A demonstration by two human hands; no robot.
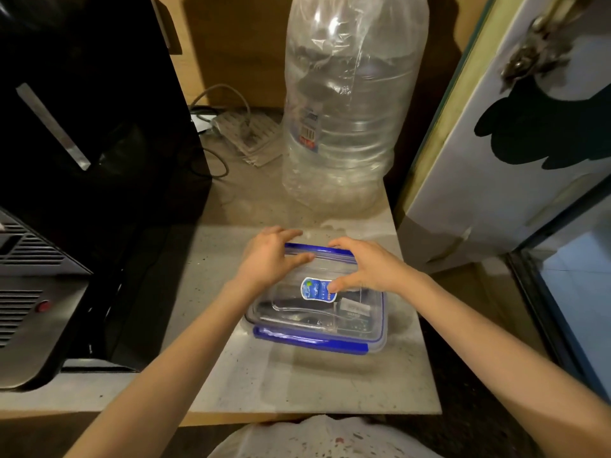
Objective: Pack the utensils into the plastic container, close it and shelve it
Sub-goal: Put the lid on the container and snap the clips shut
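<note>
Plastic container [317,312] on stone counter [297,385], near front edge, lid on, utensils [291,317] dimly visible inside. Head view: I see left hand [269,259] and right hand [367,264] spread flat on lid's far edge, fingers curled over far blue clasp [314,249]. Near clasp [307,340] looks unlatched. My advice: press evenly, snap far clasp, then near.

Showing no readable text anywhere. Carrying only blurred print: blue-white sticker [318,289] on container lid [330,276], barcode label [309,130] on water bottle [347,104].
</note>
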